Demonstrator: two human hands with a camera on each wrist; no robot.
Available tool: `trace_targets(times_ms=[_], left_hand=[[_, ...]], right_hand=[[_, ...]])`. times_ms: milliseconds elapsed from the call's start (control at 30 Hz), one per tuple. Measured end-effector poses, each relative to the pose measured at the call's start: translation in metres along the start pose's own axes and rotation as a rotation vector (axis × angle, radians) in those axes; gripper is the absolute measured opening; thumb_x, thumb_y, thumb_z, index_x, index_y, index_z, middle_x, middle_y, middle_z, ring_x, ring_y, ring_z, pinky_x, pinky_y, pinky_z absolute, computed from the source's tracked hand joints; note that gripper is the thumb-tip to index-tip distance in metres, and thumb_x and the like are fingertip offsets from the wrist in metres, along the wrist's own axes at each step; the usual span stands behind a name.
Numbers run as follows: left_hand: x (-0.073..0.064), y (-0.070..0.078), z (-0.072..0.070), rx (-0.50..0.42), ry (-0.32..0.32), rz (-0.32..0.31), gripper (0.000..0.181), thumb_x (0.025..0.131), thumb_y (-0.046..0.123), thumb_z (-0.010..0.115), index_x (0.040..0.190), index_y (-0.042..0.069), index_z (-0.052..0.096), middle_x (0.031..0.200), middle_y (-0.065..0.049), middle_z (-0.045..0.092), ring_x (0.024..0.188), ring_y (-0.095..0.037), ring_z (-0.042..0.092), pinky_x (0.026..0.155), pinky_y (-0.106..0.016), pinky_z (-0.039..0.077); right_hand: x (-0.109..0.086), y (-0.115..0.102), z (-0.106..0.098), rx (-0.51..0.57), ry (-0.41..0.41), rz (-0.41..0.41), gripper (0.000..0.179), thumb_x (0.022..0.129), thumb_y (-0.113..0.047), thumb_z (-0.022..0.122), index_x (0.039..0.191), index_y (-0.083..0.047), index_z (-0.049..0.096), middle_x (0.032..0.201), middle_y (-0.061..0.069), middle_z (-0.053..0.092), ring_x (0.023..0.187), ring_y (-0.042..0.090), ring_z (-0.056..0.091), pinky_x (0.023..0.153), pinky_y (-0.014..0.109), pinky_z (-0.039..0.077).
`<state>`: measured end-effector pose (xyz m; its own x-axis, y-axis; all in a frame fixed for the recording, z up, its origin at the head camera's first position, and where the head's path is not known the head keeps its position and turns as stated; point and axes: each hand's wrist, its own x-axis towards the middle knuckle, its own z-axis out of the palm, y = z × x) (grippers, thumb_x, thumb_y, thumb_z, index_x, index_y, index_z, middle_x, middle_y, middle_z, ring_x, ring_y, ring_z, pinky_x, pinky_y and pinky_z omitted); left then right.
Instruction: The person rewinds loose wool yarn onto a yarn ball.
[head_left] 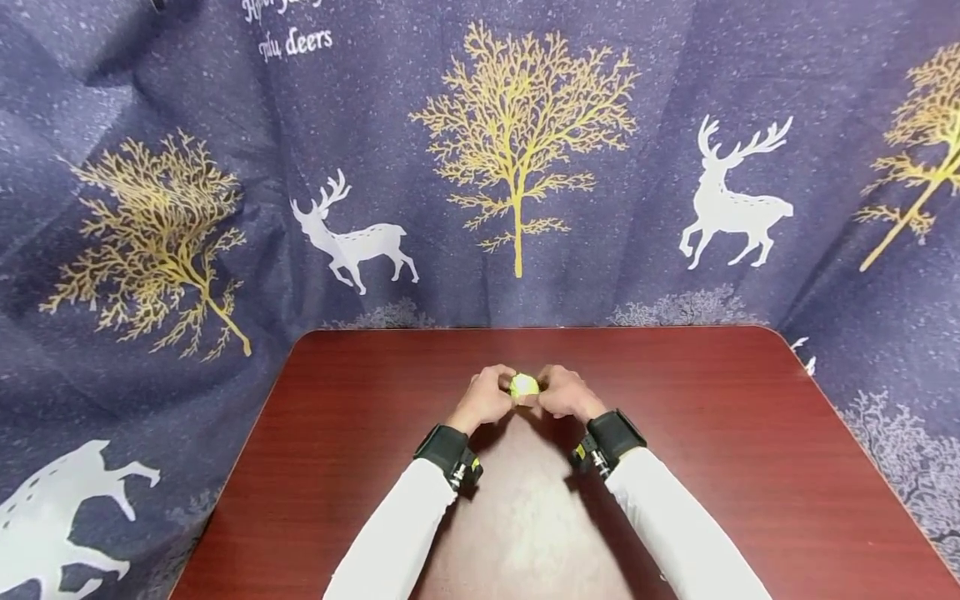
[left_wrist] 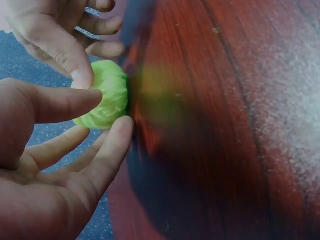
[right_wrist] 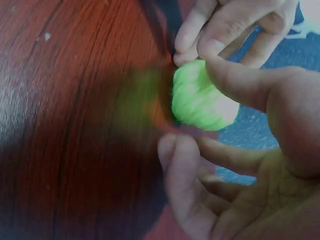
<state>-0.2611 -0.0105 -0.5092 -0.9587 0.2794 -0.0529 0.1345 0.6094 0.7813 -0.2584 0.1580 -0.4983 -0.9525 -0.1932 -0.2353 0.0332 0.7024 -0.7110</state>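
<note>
A small, bright yellow-green ball of yarn (head_left: 524, 385), wound in visible strands, sits close over the tabletop between both hands. My left hand (head_left: 489, 398) pinches it, the thumb on its near side and a fingertip at its lower edge in the left wrist view. From the other side, my right hand (head_left: 562, 392) reaches in. Its thumb rests against the yarn ball (right_wrist: 202, 97), while the other fingers (right_wrist: 182, 160) are bent loosely and stand apart from it in the right wrist view.
The dark red wooden table (head_left: 360, 375) has rounded far corners. Behind it hangs a blue curtain (head_left: 465, 292) printed with white deer and golden trees. Each wrist wears a black strapped device, the left one (head_left: 446, 450) and the right one (head_left: 611, 435), below white sleeves.
</note>
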Motion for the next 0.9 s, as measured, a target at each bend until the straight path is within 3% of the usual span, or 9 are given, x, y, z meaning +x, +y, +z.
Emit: trace_targets(times_ms=[133, 300, 433, 533, 633, 800, 900], left_hand=[[0.001, 0.005, 0.002, -0.001, 0.000, 0.000, 0.048, 0.068, 0.002, 0.067, 0.115, 0.009, 0.059, 0.092, -0.006, 0.065, 0.080, -0.014, 0.059, 0.068, -0.024, 0.047], [0.002, 0.009, 0.006, 0.015, -0.009, -0.016, 0.045, 0.070, 0.006, 0.067, 0.114, 0.010, 0.058, 0.092, -0.005, 0.064, 0.080, -0.014, 0.058, 0.068, -0.024, 0.046], [0.002, 0.010, 0.007, 0.009, -0.008, -0.032, 0.048, 0.072, 0.007, 0.067, 0.118, 0.009, 0.056, 0.098, -0.008, 0.063, 0.088, -0.018, 0.058, 0.074, -0.027, 0.046], [-0.008, 0.009, 0.003, 0.002, 0.002, -0.007, 0.051, 0.075, 0.009, 0.066, 0.124, 0.009, 0.052, 0.107, -0.010, 0.062, 0.096, -0.023, 0.059, 0.077, -0.029, 0.047], [-0.025, 0.004, -0.010, 0.109, 0.089, 0.069, 0.051, 0.080, 0.014, 0.063, 0.129, 0.010, 0.048, 0.119, -0.011, 0.058, 0.107, -0.026, 0.055, 0.087, -0.032, 0.044], [-0.050, -0.013, -0.045, 0.413, 0.391, 0.245, 0.050, 0.084, 0.022, 0.060, 0.130, 0.005, 0.048, 0.128, -0.015, 0.051, 0.122, -0.031, 0.043, 0.103, -0.040, 0.031], [-0.054, -0.027, -0.062, 0.530, 0.518, 0.299, 0.051, 0.087, 0.026, 0.057, 0.131, 0.003, 0.046, 0.133, -0.019, 0.046, 0.129, -0.034, 0.034, 0.106, -0.045, 0.025]], right_hand=[[-0.001, 0.002, -0.003, -0.110, 0.134, -0.058, 0.044, 0.071, -0.024, 0.075, 0.107, -0.005, 0.058, 0.093, 0.004, 0.064, 0.082, 0.019, 0.058, 0.073, 0.033, 0.046], [0.001, 0.007, -0.005, -0.065, 0.138, -0.068, 0.038, 0.072, -0.012, 0.072, 0.108, -0.007, 0.059, 0.085, 0.002, 0.063, 0.074, 0.016, 0.058, 0.072, 0.032, 0.046], [-0.004, 0.010, -0.008, -0.065, 0.152, -0.068, 0.041, 0.073, -0.013, 0.072, 0.111, -0.008, 0.059, 0.087, 0.003, 0.063, 0.077, 0.016, 0.058, 0.072, 0.031, 0.046], [-0.016, 0.013, -0.013, -0.084, 0.181, -0.070, 0.043, 0.075, -0.018, 0.072, 0.114, -0.008, 0.057, 0.093, 0.005, 0.063, 0.083, 0.017, 0.058, 0.073, 0.032, 0.047], [-0.036, 0.019, -0.020, -0.125, 0.235, -0.121, 0.044, 0.078, -0.024, 0.070, 0.117, -0.009, 0.055, 0.099, 0.008, 0.063, 0.087, 0.019, 0.059, 0.074, 0.035, 0.048], [-0.068, 0.044, -0.040, -0.338, 0.458, -0.332, 0.049, 0.086, -0.034, 0.060, 0.124, -0.005, 0.051, 0.112, 0.014, 0.058, 0.101, 0.029, 0.055, 0.087, 0.045, 0.043], [-0.076, 0.064, -0.054, -0.482, 0.583, -0.398, 0.057, 0.090, -0.040, 0.052, 0.132, -0.002, 0.044, 0.128, 0.020, 0.049, 0.119, 0.037, 0.043, 0.100, 0.051, 0.030]])
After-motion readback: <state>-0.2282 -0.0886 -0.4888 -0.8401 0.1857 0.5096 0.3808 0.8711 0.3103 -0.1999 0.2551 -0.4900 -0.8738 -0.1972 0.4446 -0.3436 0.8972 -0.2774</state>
